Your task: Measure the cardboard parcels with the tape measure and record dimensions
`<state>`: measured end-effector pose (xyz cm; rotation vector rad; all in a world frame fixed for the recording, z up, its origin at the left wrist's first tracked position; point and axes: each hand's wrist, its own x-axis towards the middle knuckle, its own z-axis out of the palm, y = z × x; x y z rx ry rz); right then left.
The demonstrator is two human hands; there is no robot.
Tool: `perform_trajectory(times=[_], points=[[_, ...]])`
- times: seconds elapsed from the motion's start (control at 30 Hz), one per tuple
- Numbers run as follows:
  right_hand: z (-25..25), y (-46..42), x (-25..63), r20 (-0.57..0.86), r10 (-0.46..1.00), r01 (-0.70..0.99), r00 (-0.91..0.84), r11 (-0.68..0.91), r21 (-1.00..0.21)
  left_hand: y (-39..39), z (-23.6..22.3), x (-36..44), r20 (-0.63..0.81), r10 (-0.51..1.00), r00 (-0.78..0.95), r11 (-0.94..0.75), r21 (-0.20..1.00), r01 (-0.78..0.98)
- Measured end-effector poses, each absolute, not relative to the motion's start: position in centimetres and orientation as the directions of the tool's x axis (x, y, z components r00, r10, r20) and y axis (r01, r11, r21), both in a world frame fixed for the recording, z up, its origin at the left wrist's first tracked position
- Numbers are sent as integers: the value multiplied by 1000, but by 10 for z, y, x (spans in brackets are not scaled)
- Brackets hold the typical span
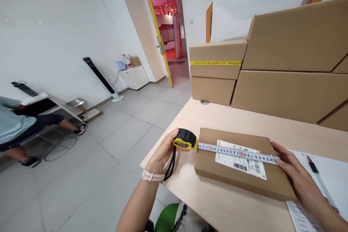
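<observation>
My left hand (164,149) is wrapped round a black and yellow tape measure (185,139) just off the left end of a brown cardboard box (209,163). A black wrist strap hangs from the tape's case. Its pale blade (228,150) is drawn out across the top of the box, over a white shipping label (246,169). At the right end, my right hand (296,174) pinches the blade's tip between thumb and fingers, against the box's edge. The box lies flat on the light wooden table (187,177).
Large cardboard boxes (288,90) are stacked along the table's back. Paper (334,177) and a black-capped pen (314,165) lie at the right. Across the tiled floor, a person (19,123) sits at the left, near a floor scale (92,115). A tower fan (100,78) stands by the wall.
</observation>
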<state>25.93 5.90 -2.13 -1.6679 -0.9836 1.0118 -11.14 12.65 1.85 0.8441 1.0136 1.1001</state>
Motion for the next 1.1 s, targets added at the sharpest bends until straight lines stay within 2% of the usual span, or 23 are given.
perform_trajectory(times=[0.5, 0.67, 0.8, 0.9, 1.0, 1.1], points=[[-18, 58, 258, -202, 918, 138, 341, -261, -955, 118, 21, -110, -183, 974, 134, 213, 943, -258], [-20, 59, 259, -190, 923, 124, 335, -243, -962, 117, 18, -112, -161, 975, 156, 187, 967, -172], [-20, 59, 260, -200, 922, 114, 331, -249, -962, 124, 31, -123, -72, 981, 179, 82, 995, -49], [-20, 59, 260, -195, 926, 105, 324, -240, -965, 135, 54, -131, -41, 954, 296, 16, 996, 88], [-19, 58, 259, -194, 926, 99, 325, -237, -966, 144, 74, -132, -124, 859, 496, 13, 975, 222], [-18, 58, 258, -202, 925, 100, 323, -245, -964, 143, 81, -127, -181, 787, 590, -4, 954, 299]])
